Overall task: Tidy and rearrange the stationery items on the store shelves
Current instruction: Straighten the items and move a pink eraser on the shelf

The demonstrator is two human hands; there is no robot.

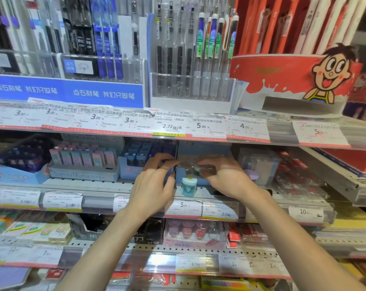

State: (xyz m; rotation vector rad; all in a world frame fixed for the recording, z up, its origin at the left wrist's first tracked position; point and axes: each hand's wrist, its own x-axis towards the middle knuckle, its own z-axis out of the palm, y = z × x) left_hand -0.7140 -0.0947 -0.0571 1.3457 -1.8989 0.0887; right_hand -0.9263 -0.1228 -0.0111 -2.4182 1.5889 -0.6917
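Both my hands reach into the middle shelf. My left hand [154, 183] grips the left edge of a clear plastic packet [186, 165] and the side of a blue display box [179, 177]. My right hand [222, 175] pinches the packet's right end, where a small pale green item shows between the fingers. A small light-blue sharpener-like item [189, 186] stands upright on the shelf edge between my two wrists, touching neither.
To the left stand a blue box of small items [135, 158] and a grey Sanrio eraser tray [83, 164]. A clear box [259, 164] sits at the right. Pen racks [190, 59] fill the upper shelf; price tags [184, 206] line the rails.
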